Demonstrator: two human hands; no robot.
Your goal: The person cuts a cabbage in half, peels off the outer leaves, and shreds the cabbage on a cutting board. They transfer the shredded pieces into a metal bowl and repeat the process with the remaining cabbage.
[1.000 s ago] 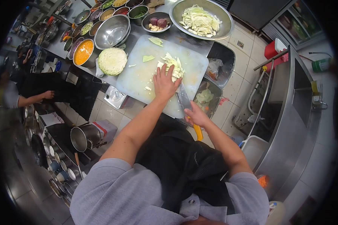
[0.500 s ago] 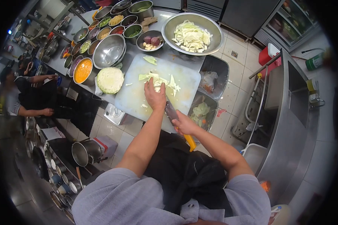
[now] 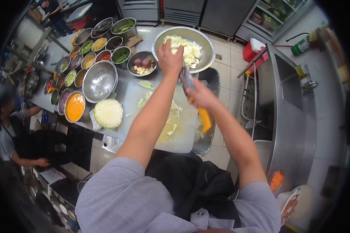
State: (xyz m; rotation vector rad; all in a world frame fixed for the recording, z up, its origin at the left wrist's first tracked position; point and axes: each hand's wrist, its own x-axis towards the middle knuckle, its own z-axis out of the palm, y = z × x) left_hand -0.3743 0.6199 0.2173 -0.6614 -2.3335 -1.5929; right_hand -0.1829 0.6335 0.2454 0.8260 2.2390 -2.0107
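My left hand (image 3: 169, 58) reaches over the rim of a large steel bowl (image 3: 203, 40) filled with chopped cabbage (image 3: 190, 50), its fingers closed on cut cabbage pieces. My right hand (image 3: 200, 95) grips a knife (image 3: 188, 79) with a yellow handle, the blade raised beside the left wrist over the bowl's near edge. Below both arms lies a white cutting board (image 3: 182, 130) with a few cabbage scraps. A halved cabbage (image 3: 108, 113) rests cut side up at the board's left.
Many steel bowls of ingredients crowd the counter's left, among them an orange sauce bowl (image 3: 74, 106), an empty large bowl (image 3: 100, 81) and a bowl of onions and garlic (image 3: 141, 63). Another person (image 3: 11, 136) stands at far left. A steel sink unit (image 3: 287, 101) is on the right.
My left hand lifted cut cabbage from the board and carried it up to the large bowl. The right hand followed with the knife. The board now holds only scraps.
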